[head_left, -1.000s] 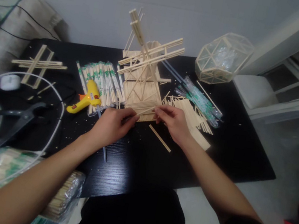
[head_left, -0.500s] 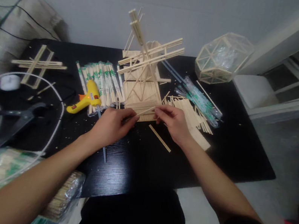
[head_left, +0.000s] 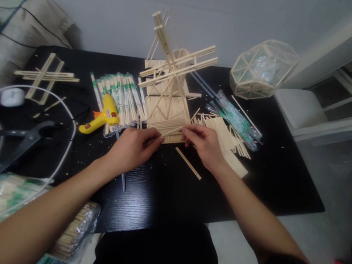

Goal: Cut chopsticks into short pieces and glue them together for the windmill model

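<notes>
Black table (head_left: 168,194), mid-frame: left hand (head_left: 131,147) and right hand (head_left: 206,144) pinch one stick (head_left: 172,131). A slip might jolt the stick tower (head_left: 171,81) loose.

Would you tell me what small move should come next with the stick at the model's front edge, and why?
Probably press the stick flat against the front edge of the base: the left hand and right hand pinch its ends there, and it lies slightly tilted.

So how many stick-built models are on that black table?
3: a tall tower in the middle, a flat cross frame at far left, a faceted ball at far right. More may lie outside the view.
</notes>
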`<action>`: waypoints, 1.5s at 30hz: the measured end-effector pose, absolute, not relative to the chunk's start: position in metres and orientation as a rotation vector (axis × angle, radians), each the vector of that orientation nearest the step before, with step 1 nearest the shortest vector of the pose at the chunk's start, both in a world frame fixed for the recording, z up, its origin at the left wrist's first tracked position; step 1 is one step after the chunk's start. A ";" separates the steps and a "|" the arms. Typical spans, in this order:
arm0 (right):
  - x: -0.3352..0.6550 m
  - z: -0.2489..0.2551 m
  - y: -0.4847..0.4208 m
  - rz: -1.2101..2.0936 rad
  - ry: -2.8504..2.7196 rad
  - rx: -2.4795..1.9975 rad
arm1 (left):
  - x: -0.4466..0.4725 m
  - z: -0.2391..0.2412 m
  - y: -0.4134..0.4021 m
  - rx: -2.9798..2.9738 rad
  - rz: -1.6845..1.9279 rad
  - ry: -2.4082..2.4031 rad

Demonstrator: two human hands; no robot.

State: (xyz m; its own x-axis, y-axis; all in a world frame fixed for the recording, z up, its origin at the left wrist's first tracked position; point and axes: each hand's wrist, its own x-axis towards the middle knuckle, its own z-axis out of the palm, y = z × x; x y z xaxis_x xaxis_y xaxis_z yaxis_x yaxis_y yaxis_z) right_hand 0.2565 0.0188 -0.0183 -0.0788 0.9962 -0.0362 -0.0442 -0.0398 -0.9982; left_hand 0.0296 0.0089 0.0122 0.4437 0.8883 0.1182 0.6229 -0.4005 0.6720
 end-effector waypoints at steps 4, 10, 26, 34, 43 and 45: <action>0.257 -0.020 0.019 1.310 -1.196 -1.170 | 0.029 0.011 0.008 2.150 0.630 1.268; 0.257 -0.019 0.019 1.294 -1.199 -1.196 | 0.029 0.009 0.009 2.146 0.619 1.286; 0.255 -0.015 0.017 1.291 -1.271 -1.184 | 0.029 0.010 0.009 2.182 0.609 1.204; 0.256 -0.017 0.018 1.308 -1.267 -1.134 | 0.029 0.009 0.009 2.172 0.599 1.211; 0.256 -0.020 0.019 1.336 -1.184 -1.147 | 0.029 0.011 0.009 2.159 0.636 1.227; 0.256 -0.020 0.020 1.340 -1.159 -1.132 | 0.029 0.011 0.009 2.157 0.639 1.226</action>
State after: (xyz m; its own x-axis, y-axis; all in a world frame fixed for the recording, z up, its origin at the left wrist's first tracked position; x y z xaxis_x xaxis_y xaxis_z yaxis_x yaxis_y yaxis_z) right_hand 0.2556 0.0197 -0.0202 -0.0706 0.9966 -0.0423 -0.1017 -0.0494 -0.9936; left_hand 0.0289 0.0088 0.0112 0.4652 0.8765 0.1235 0.6035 -0.4161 0.6802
